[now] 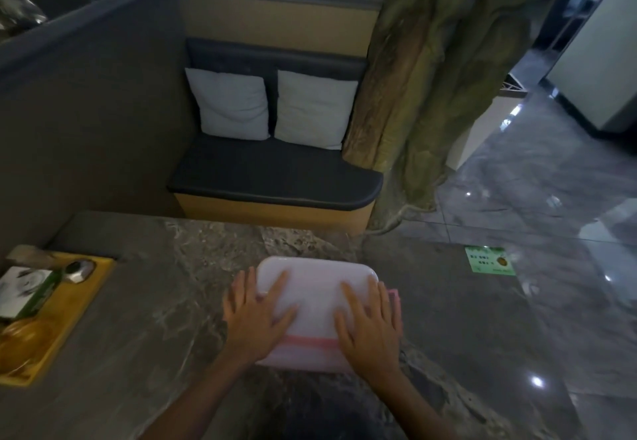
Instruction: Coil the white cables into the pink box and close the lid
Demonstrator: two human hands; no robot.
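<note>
The pink box [303, 353] lies on the grey marble table [144, 353] with its pale translucent lid [315, 284] on top. A pink rim shows along the near edge and at the right side. My left hand [258, 315] lies flat on the lid's left half, fingers spread and straight. My right hand [368, 322] lies flat on the lid's right half in the same way. No white cables are in sight; the lid hides whatever is inside the box.
A yellow tray [65, 329] at the table's left edge holds a tissue box [20, 291] and a metal object [79, 270]. Beyond the table stands a dark bench [275, 177] with two white cushions. A tree-like pillar [431, 94] and glossy floor are to the right.
</note>
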